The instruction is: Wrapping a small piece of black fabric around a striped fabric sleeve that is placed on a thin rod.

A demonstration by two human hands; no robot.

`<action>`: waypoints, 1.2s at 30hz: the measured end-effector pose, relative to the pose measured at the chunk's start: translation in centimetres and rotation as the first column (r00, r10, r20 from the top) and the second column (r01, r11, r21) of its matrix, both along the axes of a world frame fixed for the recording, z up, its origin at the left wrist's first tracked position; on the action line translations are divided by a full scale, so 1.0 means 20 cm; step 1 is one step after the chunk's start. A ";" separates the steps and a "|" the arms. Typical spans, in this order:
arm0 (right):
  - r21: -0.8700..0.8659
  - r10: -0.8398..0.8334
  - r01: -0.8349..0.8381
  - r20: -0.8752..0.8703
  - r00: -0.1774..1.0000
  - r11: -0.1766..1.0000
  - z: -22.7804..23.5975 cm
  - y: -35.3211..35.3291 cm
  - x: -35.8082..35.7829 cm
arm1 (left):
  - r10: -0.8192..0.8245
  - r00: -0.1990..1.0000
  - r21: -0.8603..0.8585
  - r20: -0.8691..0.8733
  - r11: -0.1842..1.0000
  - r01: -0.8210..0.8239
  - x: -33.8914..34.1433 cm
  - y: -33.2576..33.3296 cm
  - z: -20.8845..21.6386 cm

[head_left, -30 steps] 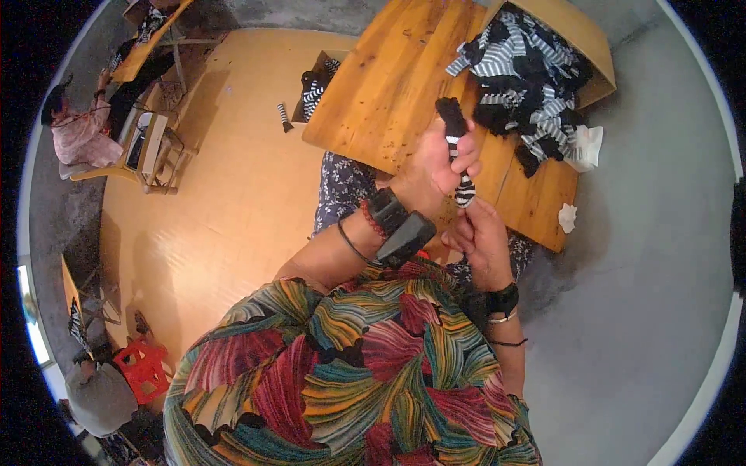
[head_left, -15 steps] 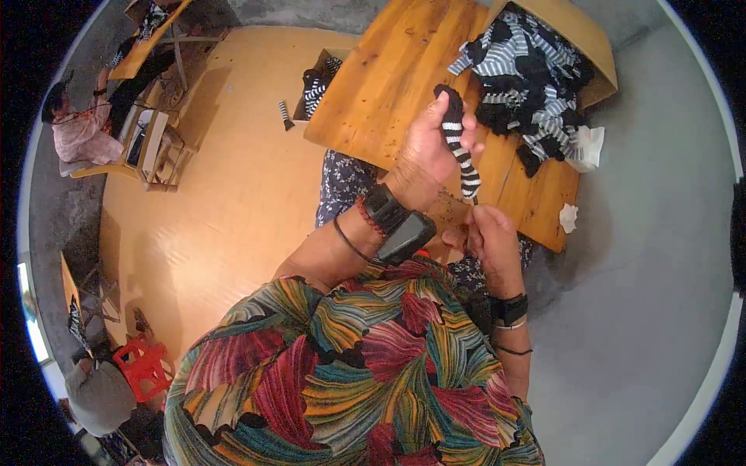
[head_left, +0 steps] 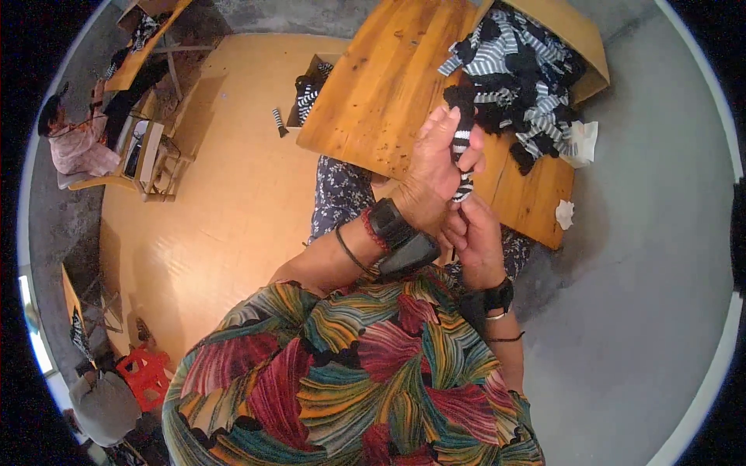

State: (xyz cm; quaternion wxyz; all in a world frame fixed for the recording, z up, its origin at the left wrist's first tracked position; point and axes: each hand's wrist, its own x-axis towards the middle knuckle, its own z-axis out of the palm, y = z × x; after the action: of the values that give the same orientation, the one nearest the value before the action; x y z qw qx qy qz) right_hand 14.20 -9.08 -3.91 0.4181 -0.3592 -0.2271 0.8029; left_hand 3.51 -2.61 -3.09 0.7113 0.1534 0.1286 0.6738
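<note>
One striped black-and-white knit piece (head_left: pixel 461 138) is in process, held upright above the near edge of the wooden table (head_left: pixel 373 85). The left hand (head_left: pixel 437 159) is curled around its middle, the fingers closed over the stripes and the black end standing clear above the thumb. The right hand (head_left: pixel 475 233) has its fingers bunched at the lower striped end, apparently pinching it or something thin there (the fingers hide exactly what). Handling of this piece is judged incomplete, since both hands are engaged on it and it has not been set down. Outstanding stock appears considerable: a loose pile (head_left: pixel 528 85) of similar knitwear spills from a tipped cardboard box (head_left: pixel 594 46) onto the right side of the table. A smaller lot (head_left: pixel 308 95) lies in a second box (head_left: pixel 326 57) beside the table's left edge, with a single stray piece (head_left: pixel 280 123) on the floor nearby. Whether that smaller lot is finished work cannot be determined; no count is possible.
</note>
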 end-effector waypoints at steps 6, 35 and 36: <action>0.002 0.103 -0.103 0.023 0.994 0.995 -0.03 0.00 0.10 | -0.160 0.974 0.115 -0.163 0.977 0.180 -0.12 0.05 0.01; 0.041 0.031 -0.046 0.320 0.947 0.998 -0.01 0.00 0.10 | -0.183 0.971 -0.023 -0.155 0.983 0.182 0.00 0.02 -0.06; 0.037 0.031 -0.045 0.321 0.946 0.998 -0.02 0.00 0.11 | -0.187 0.982 0.013 -0.040 0.982 0.188 0.00 0.04 -0.08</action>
State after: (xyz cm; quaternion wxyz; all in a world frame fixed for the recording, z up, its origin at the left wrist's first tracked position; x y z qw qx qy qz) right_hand 16.41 -9.18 -4.31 0.3678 -0.4712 -0.3163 0.7366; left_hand 3.42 -1.86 -4.67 0.7677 0.1835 0.1217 0.6017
